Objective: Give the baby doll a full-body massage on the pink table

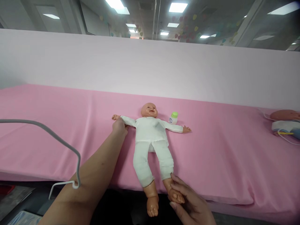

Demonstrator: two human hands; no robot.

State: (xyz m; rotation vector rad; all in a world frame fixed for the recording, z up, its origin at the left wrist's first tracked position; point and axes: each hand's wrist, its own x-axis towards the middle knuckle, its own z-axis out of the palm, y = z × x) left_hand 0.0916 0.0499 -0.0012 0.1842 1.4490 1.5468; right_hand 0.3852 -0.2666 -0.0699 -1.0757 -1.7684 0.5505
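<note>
A baby doll [153, 131] in a white fabric body lies on its back on a pink sheet [208, 150]. Its head points toward the white wall and its feet hang over the near edge. My left hand [120, 126] is closed around the doll's forearm on the left, near the cuff; some fingers are hidden. At the lower right, my right hand [187, 197] grips the doll's foot [174, 192], with the thumb below and fingers above. A small bottle with a green cap [173, 118] stands just above the doll's arm on the right.
Another doll [286, 123] with a white and blue wrap and a thin white tube lies at the right edge. A grey bent metal rod [58, 139] crosses in front of my left forearm. Behind the bed rises a white wall [150, 68], with glass above.
</note>
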